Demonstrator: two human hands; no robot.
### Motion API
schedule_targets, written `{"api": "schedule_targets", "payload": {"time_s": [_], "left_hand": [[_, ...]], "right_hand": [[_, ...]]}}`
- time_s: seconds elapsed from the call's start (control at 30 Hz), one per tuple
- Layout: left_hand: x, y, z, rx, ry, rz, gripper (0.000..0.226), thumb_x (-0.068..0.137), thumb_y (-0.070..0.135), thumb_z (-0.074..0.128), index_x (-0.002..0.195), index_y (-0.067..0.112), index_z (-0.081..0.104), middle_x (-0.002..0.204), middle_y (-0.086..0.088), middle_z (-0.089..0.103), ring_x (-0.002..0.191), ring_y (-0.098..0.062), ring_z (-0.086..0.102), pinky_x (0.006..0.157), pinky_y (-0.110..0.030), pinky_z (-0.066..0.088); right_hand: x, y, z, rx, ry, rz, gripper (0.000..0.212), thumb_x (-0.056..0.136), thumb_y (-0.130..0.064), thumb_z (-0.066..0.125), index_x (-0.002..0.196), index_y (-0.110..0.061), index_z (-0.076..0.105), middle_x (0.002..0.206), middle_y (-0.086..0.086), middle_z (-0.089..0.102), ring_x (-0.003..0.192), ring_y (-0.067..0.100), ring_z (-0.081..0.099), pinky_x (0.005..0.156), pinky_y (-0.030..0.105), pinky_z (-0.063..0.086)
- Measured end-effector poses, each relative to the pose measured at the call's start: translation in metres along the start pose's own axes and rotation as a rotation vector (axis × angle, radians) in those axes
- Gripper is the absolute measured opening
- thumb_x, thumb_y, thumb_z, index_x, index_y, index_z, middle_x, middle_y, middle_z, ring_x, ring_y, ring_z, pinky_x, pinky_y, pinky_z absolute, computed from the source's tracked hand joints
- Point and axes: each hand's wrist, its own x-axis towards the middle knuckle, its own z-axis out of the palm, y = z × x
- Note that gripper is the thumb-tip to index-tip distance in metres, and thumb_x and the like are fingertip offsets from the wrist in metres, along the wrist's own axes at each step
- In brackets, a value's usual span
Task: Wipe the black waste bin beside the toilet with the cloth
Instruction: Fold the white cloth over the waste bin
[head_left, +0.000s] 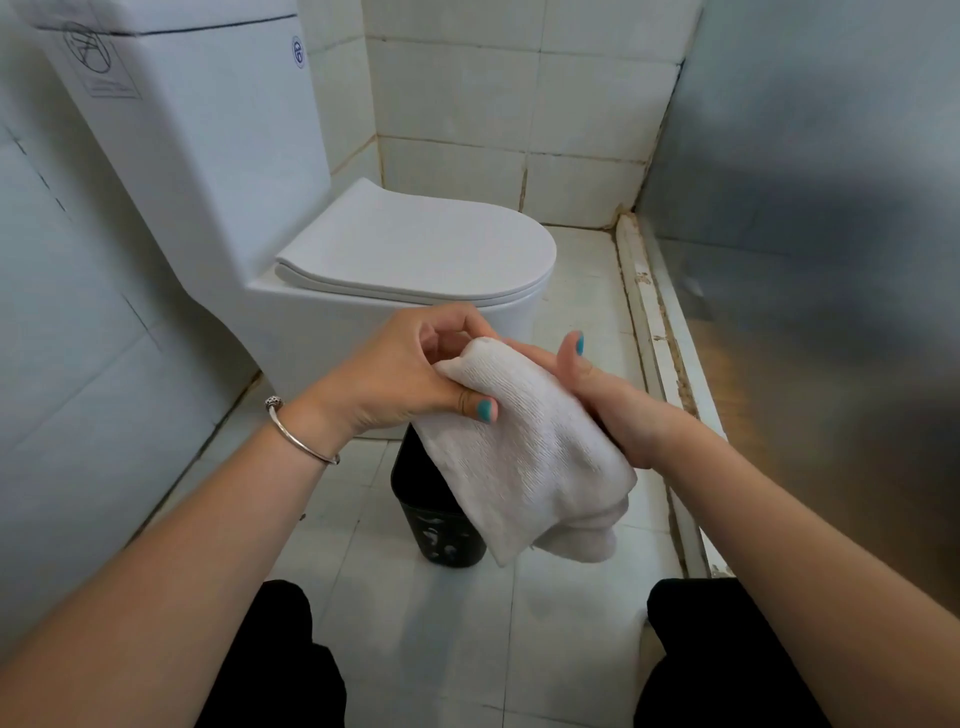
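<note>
A white ribbed cloth (524, 447) hangs folded between both hands, above the black waste bin (441, 530). My left hand (400, 374) pinches the cloth's upper end between thumb and fingers. My right hand (608, 400) lies under and behind the cloth, thumb raised, supporting it. The bin stands on the floor in front of the toilet's base, and the cloth and hands hide most of it. White smears show on its front wall. The cloth is not touching the bin as far as I can tell.
The white toilet (415, 244) with its lid down stands just behind the bin, cistern at the upper left. A tiled wall runs along the left. A stained threshold strip (660, 332) borders a metal panel on the right. My knees in black frame the white floor tiles.
</note>
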Motion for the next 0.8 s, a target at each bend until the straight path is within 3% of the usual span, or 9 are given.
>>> {"api": "schedule_targets", "payload": {"time_s": [0.1,0.17,0.3,0.43,0.53,0.6,0.67,0.73,0.8], "left_hand": [[0.0,-0.002,-0.001,0.029,0.042,0.014,0.039,0.053,0.004,0.078,0.086,0.01,0.058,0.076,0.014,0.07,0.073,0.003,0.062,0.066,-0.013,0.047],[0.0,-0.003,-0.005,0.03,0.106,0.027,0.041,0.052,0.011,0.081,0.088,0.014,0.061,0.076,0.016,0.07,0.074,0.003,0.062,0.068,-0.013,0.048],[0.001,-0.005,-0.01,0.001,0.195,0.023,0.053,0.044,0.049,0.088,0.087,0.024,0.07,0.082,0.011,0.071,0.081,-0.005,0.062,0.073,-0.02,0.051],[0.001,-0.005,-0.008,-0.004,0.215,-0.008,0.058,0.044,0.058,0.086,0.089,0.024,0.073,0.086,0.007,0.073,0.084,-0.008,0.064,0.073,-0.022,0.052],[0.002,-0.006,-0.008,0.03,0.208,-0.059,0.05,0.048,0.055,0.087,0.087,0.025,0.075,0.086,0.005,0.072,0.082,-0.01,0.064,0.072,-0.025,0.053],[0.004,-0.009,-0.009,0.06,0.221,-0.109,0.04,0.056,0.039,0.086,0.088,0.019,0.074,0.083,0.002,0.071,0.079,-0.012,0.062,0.07,-0.028,0.05],[0.005,-0.015,-0.008,0.082,0.242,-0.159,0.043,0.063,0.035,0.077,0.088,0.001,0.07,0.079,-0.007,0.064,0.075,-0.016,0.056,0.068,-0.032,0.044],[0.006,-0.019,-0.007,0.086,0.266,-0.193,0.065,0.063,0.044,0.076,0.09,-0.013,0.062,0.078,-0.011,0.056,0.073,-0.019,0.05,0.067,-0.036,0.038],[0.007,-0.02,-0.006,0.075,0.285,-0.206,0.077,0.06,0.05,0.076,0.094,-0.016,0.059,0.081,-0.011,0.055,0.075,-0.019,0.049,0.069,-0.036,0.037]], "right_hand": [[0.002,0.001,0.008,-0.113,0.002,-0.087,0.115,0.066,-0.076,0.064,0.155,-0.028,0.009,0.158,-0.009,0.025,0.143,0.009,0.028,0.116,0.039,0.029],[0.003,-0.001,0.012,-0.174,0.007,-0.131,0.125,0.063,-0.07,0.071,0.154,-0.029,-0.004,0.157,-0.016,0.02,0.144,0.004,0.023,0.118,0.036,0.025],[0.0,-0.002,0.019,-0.254,0.058,-0.218,0.126,0.066,-0.049,0.078,0.153,-0.028,-0.01,0.153,-0.033,0.016,0.144,-0.001,0.018,0.116,0.026,0.025],[0.001,0.003,0.026,-0.305,0.112,-0.26,0.125,0.068,-0.016,0.085,0.154,-0.024,-0.005,0.161,-0.013,0.009,0.146,0.005,0.015,0.119,0.037,0.023],[0.0,0.004,0.028,-0.282,0.14,-0.248,0.119,0.068,-0.015,0.082,0.154,-0.025,0.0,0.16,-0.014,0.014,0.145,0.003,0.018,0.118,0.034,0.026],[-0.002,0.007,0.026,-0.239,0.148,-0.225,0.113,0.07,-0.018,0.081,0.154,-0.029,0.006,0.157,-0.017,0.019,0.143,0.0,0.023,0.114,0.027,0.03],[-0.002,0.007,0.025,-0.102,0.134,-0.155,0.102,0.073,-0.026,0.077,0.153,-0.033,0.014,0.153,-0.02,0.03,0.138,-0.001,0.033,0.107,0.023,0.037],[0.0,-0.001,0.027,0.117,0.143,-0.061,0.098,0.064,-0.049,0.08,0.146,-0.03,0.031,0.141,-0.015,0.047,0.124,-0.003,0.049,0.097,0.02,0.044],[0.0,-0.002,0.027,0.347,0.216,-0.008,0.082,0.054,-0.07,0.075,0.121,-0.025,0.061,0.111,-0.007,0.066,0.098,-0.006,0.064,0.081,0.013,0.049]]}}
